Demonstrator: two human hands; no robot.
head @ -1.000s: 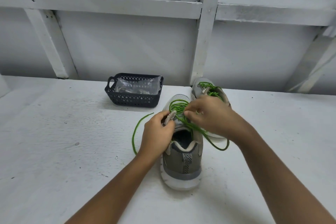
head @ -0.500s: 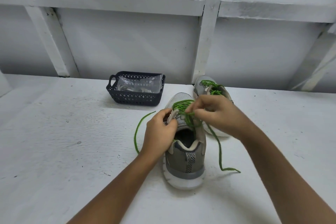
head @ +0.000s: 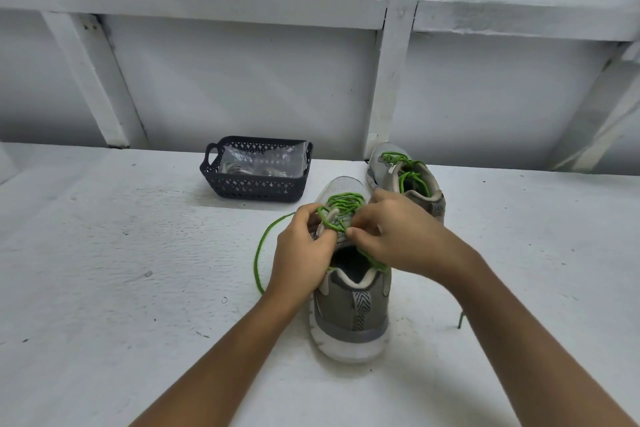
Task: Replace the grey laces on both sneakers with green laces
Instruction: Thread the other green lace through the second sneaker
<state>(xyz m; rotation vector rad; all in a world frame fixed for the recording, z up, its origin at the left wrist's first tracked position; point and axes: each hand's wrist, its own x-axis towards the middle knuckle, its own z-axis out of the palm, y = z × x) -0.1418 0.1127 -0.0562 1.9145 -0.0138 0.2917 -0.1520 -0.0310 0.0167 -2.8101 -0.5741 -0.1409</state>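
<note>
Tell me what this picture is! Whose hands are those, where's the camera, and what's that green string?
There is no machine here, just a person. The one picture comes from a camera worn on their head, looking down, so you see their own arms. On the white table stand two grey sneakers. The left hand grips the near sneaker at its tongue. The right hand pinches the green lace being threaded through that sneaker. One loose end trails on the table. The far sneaker already has green lacing. Behind sits a dark basket holding a clear plastic bag.
</note>
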